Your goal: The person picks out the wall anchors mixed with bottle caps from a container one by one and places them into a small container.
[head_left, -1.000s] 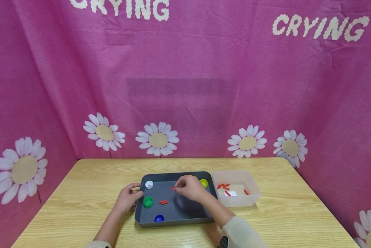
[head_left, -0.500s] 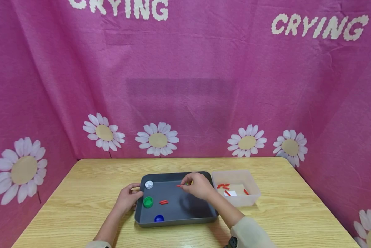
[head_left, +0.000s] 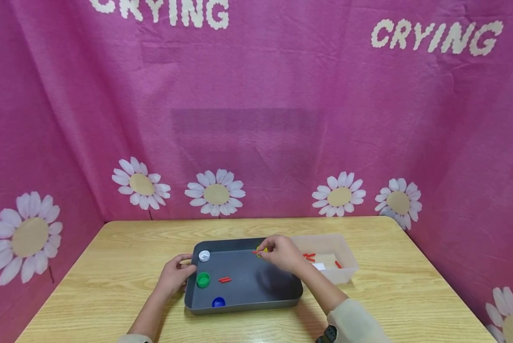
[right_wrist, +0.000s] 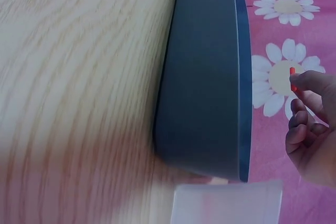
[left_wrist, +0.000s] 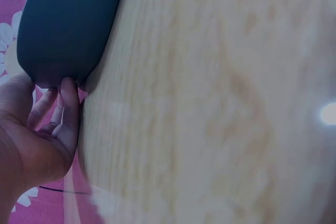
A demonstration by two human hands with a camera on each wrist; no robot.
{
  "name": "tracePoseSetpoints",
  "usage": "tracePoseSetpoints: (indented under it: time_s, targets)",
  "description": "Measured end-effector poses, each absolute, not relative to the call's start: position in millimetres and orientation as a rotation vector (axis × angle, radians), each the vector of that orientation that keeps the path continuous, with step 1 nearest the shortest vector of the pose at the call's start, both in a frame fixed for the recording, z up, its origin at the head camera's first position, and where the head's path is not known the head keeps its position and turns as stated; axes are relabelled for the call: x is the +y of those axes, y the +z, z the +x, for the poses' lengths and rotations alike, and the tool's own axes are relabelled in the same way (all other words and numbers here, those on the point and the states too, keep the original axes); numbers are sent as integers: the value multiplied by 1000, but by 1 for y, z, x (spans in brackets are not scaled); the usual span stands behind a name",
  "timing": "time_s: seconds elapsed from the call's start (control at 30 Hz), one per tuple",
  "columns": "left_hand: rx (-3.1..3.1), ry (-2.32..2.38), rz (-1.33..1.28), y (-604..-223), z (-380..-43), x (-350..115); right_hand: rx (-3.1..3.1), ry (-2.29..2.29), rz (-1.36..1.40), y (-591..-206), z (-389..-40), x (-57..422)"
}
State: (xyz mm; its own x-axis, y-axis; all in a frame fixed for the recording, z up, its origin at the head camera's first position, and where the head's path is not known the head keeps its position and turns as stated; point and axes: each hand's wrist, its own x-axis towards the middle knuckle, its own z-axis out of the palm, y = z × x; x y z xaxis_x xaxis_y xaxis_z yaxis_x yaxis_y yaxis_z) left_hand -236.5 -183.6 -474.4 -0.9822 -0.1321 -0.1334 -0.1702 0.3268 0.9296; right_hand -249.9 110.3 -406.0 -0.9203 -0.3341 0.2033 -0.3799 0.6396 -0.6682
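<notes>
My left hand (head_left: 175,274) grips the left end of a dark grey tray (head_left: 256,308); in the left wrist view the fingers (left_wrist: 69,106) touch its outer wall. Above the tray's far right part, my right hand (head_left: 280,252) pinches a small red stick (right_wrist: 293,78) between thumb and fingertips. A yellow cap (head_left: 261,248) shows partly behind those fingertips. Along the tray's left side sit a white cap (head_left: 204,256), a green cap (head_left: 203,280) and a blue cap (head_left: 218,302). A few red sticks (head_left: 224,280) lie together right of the green cap.
A translucent plastic box (head_left: 342,275) stands against the tray's right end. Inside it are several red sticks (head_left: 310,258) and a white paper piece (head_left: 319,266). Everything rests on a wooden table (head_left: 389,286), with a pink flowered curtain (head_left: 256,119) around it.
My right hand has moved right and away from me with the red stick, now in front of the yellow cap. A yellow cap seen right of the hand earlier is hidden. My left hand stays.
</notes>
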Motion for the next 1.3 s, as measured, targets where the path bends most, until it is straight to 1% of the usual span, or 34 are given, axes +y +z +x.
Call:
tracePoseSetpoints:
  time_s: [0.37, 0.9, 1.3]
  targets:
    - [2540, 1772, -281, -474, -237, -184, -2778, 1173, 511, -400, -250, 126]
    - [2518, 1794, -280, -473, -236, -184, -2790, 1098, 494, -396, -253, 150]
    - [2515, 1791, -284, -472, -236, -184, -2799, 1144, 422, -396, -251, 169]
